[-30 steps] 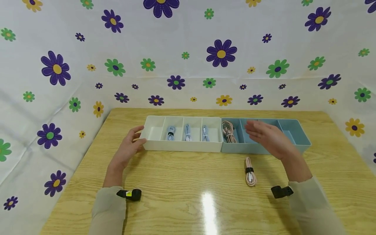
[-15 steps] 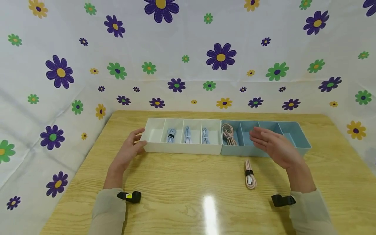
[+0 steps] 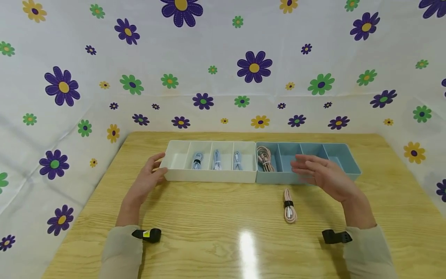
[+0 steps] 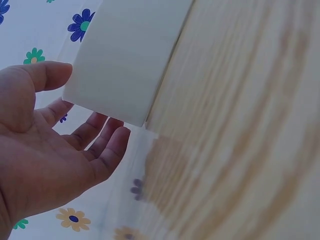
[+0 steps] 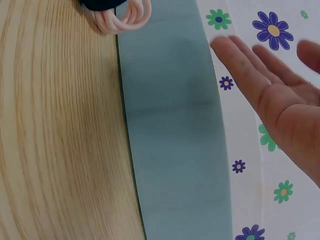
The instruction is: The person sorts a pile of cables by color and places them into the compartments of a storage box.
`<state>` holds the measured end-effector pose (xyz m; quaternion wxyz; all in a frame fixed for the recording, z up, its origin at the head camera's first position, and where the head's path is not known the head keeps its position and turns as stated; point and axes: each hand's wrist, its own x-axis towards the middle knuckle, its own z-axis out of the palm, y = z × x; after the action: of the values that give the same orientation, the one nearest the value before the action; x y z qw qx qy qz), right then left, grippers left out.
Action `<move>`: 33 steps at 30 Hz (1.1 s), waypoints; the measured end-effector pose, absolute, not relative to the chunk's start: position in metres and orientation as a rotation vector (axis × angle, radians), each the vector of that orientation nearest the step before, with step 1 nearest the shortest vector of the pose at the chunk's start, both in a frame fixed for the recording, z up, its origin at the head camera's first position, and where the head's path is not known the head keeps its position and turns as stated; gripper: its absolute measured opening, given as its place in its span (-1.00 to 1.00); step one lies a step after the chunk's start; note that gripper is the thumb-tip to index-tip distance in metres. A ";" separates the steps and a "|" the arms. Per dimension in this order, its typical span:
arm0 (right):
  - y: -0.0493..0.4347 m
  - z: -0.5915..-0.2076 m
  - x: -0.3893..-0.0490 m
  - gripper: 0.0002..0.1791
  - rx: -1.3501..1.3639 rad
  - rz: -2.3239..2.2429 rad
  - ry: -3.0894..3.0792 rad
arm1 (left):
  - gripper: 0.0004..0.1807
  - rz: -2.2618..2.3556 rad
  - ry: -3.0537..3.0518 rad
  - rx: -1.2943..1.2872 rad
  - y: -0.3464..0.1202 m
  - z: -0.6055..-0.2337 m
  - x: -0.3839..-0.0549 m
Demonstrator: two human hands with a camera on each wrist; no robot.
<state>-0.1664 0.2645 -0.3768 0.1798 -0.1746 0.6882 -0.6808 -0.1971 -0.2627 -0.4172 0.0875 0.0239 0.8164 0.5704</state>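
Note:
My left hand (image 3: 146, 180) is at the left end of a long white divided box (image 3: 209, 176), its fingertips at the end wall; the left wrist view shows thumb and fingers of the hand (image 4: 60, 145) spread around that end. My right hand (image 3: 325, 176), fingers extended, hovers over the front wall of a blue divided box (image 3: 278, 178) and holds nothing. A pink cable (image 3: 289, 207), coiled and bound with a black strap, lies on the table before the blue box. Another coiled pink cable (image 3: 265, 158) sits in that box's leftmost compartment.
Light blue coiled cables (image 3: 197, 161) lie in the white box's three right-hand compartments, one in each. Both boxes stand end to end on the wooden table (image 3: 209, 217). Behind them hangs a white flowered cloth (image 3: 216, 85).
The head view has shifted a little. My right hand has lowered slightly toward the blue box's front wall. My left hand stays at the white box; the cables have not moved.

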 end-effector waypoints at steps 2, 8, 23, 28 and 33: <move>0.267 -0.376 -0.163 -0.42 -0.486 -1.819 2.001 | -0.33 1.692 2.433 0.073 -0.262 -0.416 -0.197; 0.271 -0.373 -0.155 -0.40 -0.478 -1.512 2.116 | -0.32 1.698 2.428 0.068 -0.263 -0.420 -0.195; 0.275 -0.369 -0.151 -0.42 -0.482 -1.263 2.173 | -0.33 1.671 2.443 0.042 -0.269 -0.420 -0.197; 0.274 -0.369 -0.153 -0.44 -0.472 -1.258 2.190 | -0.32 1.641 2.457 0.044 -0.271 -0.420 -0.193; 0.273 -0.365 -0.158 -0.44 -0.510 -1.230 2.229 | -0.31 1.634 2.462 0.086 -0.270 -0.418 -0.196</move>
<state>-0.1585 0.2733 -0.3646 0.2691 -0.1893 0.8268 -0.4562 -0.1964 -0.2695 -0.4177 0.0927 0.0289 0.8292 0.5505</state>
